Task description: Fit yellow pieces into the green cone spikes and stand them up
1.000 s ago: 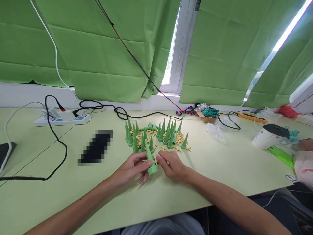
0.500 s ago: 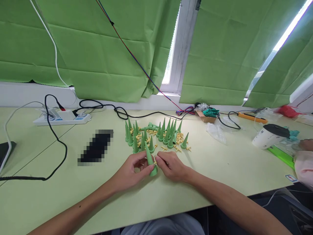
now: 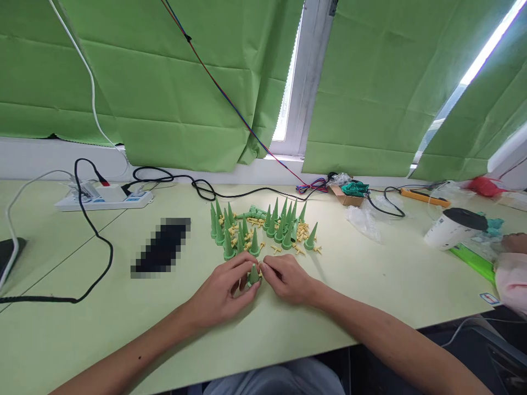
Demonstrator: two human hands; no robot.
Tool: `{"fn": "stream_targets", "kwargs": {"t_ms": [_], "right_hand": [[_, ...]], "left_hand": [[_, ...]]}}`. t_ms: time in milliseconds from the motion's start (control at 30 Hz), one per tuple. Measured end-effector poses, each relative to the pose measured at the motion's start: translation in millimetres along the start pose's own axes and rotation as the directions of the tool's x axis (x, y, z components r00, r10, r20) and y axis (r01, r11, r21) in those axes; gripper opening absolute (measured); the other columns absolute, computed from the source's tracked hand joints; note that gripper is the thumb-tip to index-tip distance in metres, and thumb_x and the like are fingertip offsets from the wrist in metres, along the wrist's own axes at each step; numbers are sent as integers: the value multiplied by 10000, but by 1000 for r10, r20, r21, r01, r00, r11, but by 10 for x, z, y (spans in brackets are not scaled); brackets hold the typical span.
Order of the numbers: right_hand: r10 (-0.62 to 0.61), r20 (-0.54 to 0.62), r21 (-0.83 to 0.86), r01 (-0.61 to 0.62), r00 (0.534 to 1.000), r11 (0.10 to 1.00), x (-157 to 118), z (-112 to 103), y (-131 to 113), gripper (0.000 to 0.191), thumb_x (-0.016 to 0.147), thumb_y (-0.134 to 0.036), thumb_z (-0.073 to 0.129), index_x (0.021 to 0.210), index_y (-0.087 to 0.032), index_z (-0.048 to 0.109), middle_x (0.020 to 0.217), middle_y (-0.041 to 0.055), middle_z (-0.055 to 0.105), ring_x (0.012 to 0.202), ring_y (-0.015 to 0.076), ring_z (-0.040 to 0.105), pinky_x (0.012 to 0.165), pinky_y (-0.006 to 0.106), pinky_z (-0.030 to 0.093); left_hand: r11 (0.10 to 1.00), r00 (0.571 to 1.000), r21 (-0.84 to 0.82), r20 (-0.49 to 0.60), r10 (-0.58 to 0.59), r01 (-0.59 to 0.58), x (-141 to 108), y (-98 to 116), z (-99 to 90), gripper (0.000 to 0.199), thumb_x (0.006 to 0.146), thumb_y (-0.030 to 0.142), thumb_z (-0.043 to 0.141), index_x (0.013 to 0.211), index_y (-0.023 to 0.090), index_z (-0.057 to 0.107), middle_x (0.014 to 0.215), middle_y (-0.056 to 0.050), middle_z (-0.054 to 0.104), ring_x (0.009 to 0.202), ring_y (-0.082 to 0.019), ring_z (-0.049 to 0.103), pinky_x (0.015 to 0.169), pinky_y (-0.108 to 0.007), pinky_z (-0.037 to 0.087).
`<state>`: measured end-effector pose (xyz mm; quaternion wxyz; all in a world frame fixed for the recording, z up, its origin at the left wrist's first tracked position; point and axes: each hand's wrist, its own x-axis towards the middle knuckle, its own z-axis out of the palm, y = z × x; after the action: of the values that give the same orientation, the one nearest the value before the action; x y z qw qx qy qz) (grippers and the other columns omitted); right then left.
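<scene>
My left hand [image 3: 228,288] holds a green cone [image 3: 253,275] between thumb and fingers, its tip pointing up toward the camera. Pinched closed just to the right, my right hand [image 3: 288,278] has its fingertips at the cone's side. A bit of a small yellow piece [image 3: 261,270] shows there, mostly hidden by the fingers. Beyond both hands, several upright green cones [image 3: 287,237] stand in a cluster, with small yellow T-shaped pieces [image 3: 299,250] scattered among and in front of them.
A blurred dark rectangle [image 3: 161,247] lies left on the table [image 3: 173,351]. Behind are a power strip [image 3: 105,204], black cables and a small cardboard box [image 3: 347,198]. At right are a white cup [image 3: 450,230], a green strip [image 3: 473,264] and another person's hand [image 3: 514,242].
The green cone in my left hand has tilted, so its tip now points more toward the camera. My left fingers have shifted around it; my right hand is nearly unmoved.
</scene>
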<state>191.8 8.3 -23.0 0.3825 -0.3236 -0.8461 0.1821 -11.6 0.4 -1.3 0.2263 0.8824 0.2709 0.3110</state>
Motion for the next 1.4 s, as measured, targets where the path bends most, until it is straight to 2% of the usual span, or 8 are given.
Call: {"fn": "stream_targets", "kwargs": {"t_ms": [200, 500, 833, 967, 1033, 1100, 1200, 1400], "right_hand": [[7, -6, 5, -6, 1000, 1000, 3, -3, -9, 307, 974, -210, 399, 686, -213, 292, 559, -68, 286, 484, 84, 270, 516, 244, 236], [17, -29, 5, -17, 999, 1000, 10, 14, -7, 307, 978, -213, 403, 689, -212, 297, 558, -68, 299, 485, 84, 282, 518, 241, 241], [75, -205, -15, -80, 976, 997, 34, 24, 16, 349, 1000, -266, 400, 675, -213, 286, 563, -61, 318, 498, 94, 260, 517, 257, 220], [123, -279, 2, -127, 953, 992, 37, 12, 11, 335, 1007, -279, 391, 686, -213, 322, 584, -50, 371, 516, 96, 310, 529, 245, 256], [139, -301, 11, -142, 943, 990, 36, 8, 4, 331, 1010, -286, 389, 692, -215, 329, 587, -50, 378, 515, 97, 321, 527, 243, 263], [140, -317, 14, -143, 938, 990, 37, 5, -2, 328, 1011, -290, 389, 697, -218, 329, 590, -50, 374, 517, 98, 325, 526, 243, 266], [129, -318, 21, -129, 939, 991, 39, 0, -6, 320, 1014, -290, 384, 705, -219, 339, 598, -51, 373, 522, 100, 335, 528, 239, 275], [83, -301, 13, -83, 950, 996, 31, -9, -7, 321, 1026, -313, 370, 722, -215, 392, 619, -41, 409, 539, 105, 363, 538, 235, 300]], "left_hand": [[990, 993, 87, -36, 112, -108, -13, -59, 28, 221, 928, 116, 526, 1125, 212, 555, 1119, -61, 547, 658, -74, 530, 602, -218, 465], [987, 994, 136, -50, 92, -85, -13, -91, 40, 220, 937, 128, 521, 1135, 222, 548, 1125, -63, 538, 705, -88, 584, 604, -221, 481], [996, 988, 36, -134, -76, 81, 8, -48, 38, 266, 929, 191, 550, 1182, 270, 526, 1171, -43, 485, 651, -62, 540, 547, -197, 489], [981, 963, -64, -190, -193, 184, 33, -10, 31, 253, 921, 244, 564, 1164, 260, 494, 1123, -34, 516, 661, -81, 561, 538, -207, 485], [957, 938, -133, -203, -281, 258, 50, -3, 27, 197, 923, 297, 571, 1098, 243, 498, 1016, -18, 560, 638, -93, 556, 537, -216, 474], [909, 903, -235, -182, -388, 343, 69, 3, 18, 173, 927, 363, 573, 1009, 231, 497, 817, 22, 569, 587, -103, 537, 522, -217, 453], [809, 865, -409, -86, -494, 422, 101, 16, -9, 265, 933, 465, 552, 872, 212, 498, 582, 67, 490, 492, -104, 497, 480, -211, 412], [588, 821, -613, 189, -539, 528, 154, 32, -38, 469, 911, 605, 523, 742, 168, 559, 507, 20, 534, 427, -119, 516, 408, -218, 392]]}}
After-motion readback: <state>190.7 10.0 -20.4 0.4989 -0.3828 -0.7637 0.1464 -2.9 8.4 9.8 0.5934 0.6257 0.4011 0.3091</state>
